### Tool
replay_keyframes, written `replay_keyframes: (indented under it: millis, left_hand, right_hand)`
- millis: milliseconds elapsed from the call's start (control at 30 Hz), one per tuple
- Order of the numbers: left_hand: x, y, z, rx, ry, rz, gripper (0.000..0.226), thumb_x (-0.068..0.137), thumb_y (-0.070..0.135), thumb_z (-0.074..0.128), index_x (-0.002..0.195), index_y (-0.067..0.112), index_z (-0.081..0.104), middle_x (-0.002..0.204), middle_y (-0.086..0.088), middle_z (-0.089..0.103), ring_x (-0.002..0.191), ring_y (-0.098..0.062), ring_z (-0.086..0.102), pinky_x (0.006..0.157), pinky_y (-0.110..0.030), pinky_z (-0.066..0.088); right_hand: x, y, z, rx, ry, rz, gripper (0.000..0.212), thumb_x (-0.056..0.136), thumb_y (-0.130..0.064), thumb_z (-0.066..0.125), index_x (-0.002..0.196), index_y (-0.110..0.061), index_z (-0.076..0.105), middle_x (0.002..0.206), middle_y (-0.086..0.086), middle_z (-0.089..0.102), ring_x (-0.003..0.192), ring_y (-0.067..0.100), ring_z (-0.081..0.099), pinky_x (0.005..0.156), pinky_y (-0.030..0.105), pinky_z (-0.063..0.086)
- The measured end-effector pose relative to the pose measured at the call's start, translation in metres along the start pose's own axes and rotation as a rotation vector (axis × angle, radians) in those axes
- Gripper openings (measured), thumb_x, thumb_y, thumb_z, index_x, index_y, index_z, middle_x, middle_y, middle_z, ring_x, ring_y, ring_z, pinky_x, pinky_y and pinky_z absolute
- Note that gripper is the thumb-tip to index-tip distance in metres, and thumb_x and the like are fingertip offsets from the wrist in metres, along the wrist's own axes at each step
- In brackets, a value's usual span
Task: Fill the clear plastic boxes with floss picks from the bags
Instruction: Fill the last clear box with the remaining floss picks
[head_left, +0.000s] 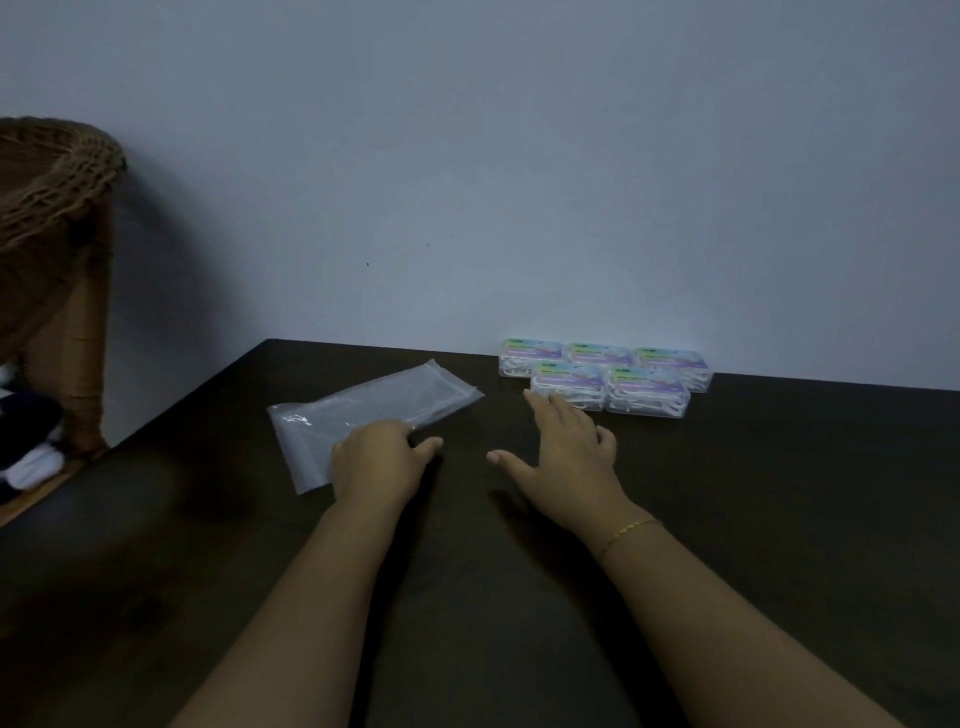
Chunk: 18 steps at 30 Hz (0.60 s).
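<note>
Far left, beside the dark brown wooden table (779, 519): a brown wicker chair (57, 218). On the table, a flat clear plastic bag (363, 410), near edge under the left hand (376, 460), fingers curled onto it, thumb out. Right hand (563, 441) flat, fingers spread, tips touching the nearest of five clear plastic boxes of white floss picks (605, 376) grouped by the grey wall (519, 156).

Both forearms are bare, with no sleeves; a thin gold bracelet (628, 531) circles the right wrist.
</note>
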<state>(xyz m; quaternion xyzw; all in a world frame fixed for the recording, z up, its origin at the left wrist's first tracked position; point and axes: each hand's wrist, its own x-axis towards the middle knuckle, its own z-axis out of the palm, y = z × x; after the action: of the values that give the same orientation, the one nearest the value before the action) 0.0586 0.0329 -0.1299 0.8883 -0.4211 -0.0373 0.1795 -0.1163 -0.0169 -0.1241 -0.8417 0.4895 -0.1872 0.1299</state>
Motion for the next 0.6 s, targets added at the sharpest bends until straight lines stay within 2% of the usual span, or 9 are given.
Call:
replay_keyframes:
  millis: [100,233,300,400,500,600]
  left_hand:
    - [-0.012,-0.002,-0.003,-0.179,0.014,-0.007,0.038,0.088,0.045,0.062,0.122,0.028,0.063,0.114,-0.002,0.066,0.102,-0.019,0.059,0.085,-0.034,0.050]
    - [-0.036,-0.001,-0.005,-0.353,0.100,0.074,0.016,0.090,0.034,0.063,0.101,0.027,0.071,0.097,0.007,0.070,0.087,-0.009,0.061,0.077,-0.027,0.049]
    - [-0.049,0.001,-0.006,-0.417,0.108,0.128,0.007,0.087,0.032,0.066,0.093,0.028,0.066,0.086,0.011,0.067,0.084,-0.008,0.061,0.075,-0.026,0.047]
    - [-0.072,0.003,-0.007,-0.489,0.029,0.245,0.021,0.087,0.025,0.066,0.101,0.031,0.052,0.083,0.013,0.060,0.080,0.000,0.058,0.070,-0.018,0.044]
    - [-0.099,0.001,-0.009,-0.529,-0.057,0.400,0.034,0.090,0.020,0.062,0.116,0.038,0.047,0.089,0.013,0.061,0.082,0.005,0.057,0.071,-0.009,0.043]
    - [-0.119,-0.003,-0.010,-0.546,-0.100,0.493,0.024,0.091,0.018,0.059,0.105,0.037,0.057,0.091,0.013,0.061,0.084,0.007,0.057,0.073,-0.008,0.045]
  right_hand:
    - [-0.011,0.006,-0.010,0.042,0.008,0.065,0.074,0.087,-0.058,0.051,0.148,-0.032,0.018,0.154,-0.004,0.023,0.140,0.019,0.022,0.110,0.044,0.019]
    - [-0.030,0.014,-0.018,0.098,-0.026,0.115,0.068,0.088,-0.051,0.055,0.146,-0.031,0.025,0.148,-0.005,0.033,0.135,0.018,0.029,0.107,0.040,0.025]
    - [-0.042,0.017,-0.022,0.137,-0.039,0.125,0.068,0.087,-0.049,0.058,0.145,-0.031,0.027,0.146,-0.005,0.037,0.134,0.018,0.031,0.107,0.040,0.026]
    - [-0.051,0.026,-0.024,0.216,-0.049,0.175,0.071,0.085,-0.043,0.064,0.145,-0.030,0.028,0.145,-0.004,0.039,0.134,0.019,0.034,0.107,0.039,0.027]
    - [-0.060,0.036,-0.027,0.477,-0.011,0.255,0.091,0.078,-0.027,0.075,0.149,-0.026,0.017,0.150,0.004,0.034,0.135,0.024,0.036,0.111,0.042,0.032]
    - [-0.071,0.043,-0.039,0.808,0.069,0.328,0.110,0.073,-0.007,0.078,0.151,-0.023,0.002,0.152,0.009,0.029,0.134,0.026,0.037,0.105,0.036,0.037]
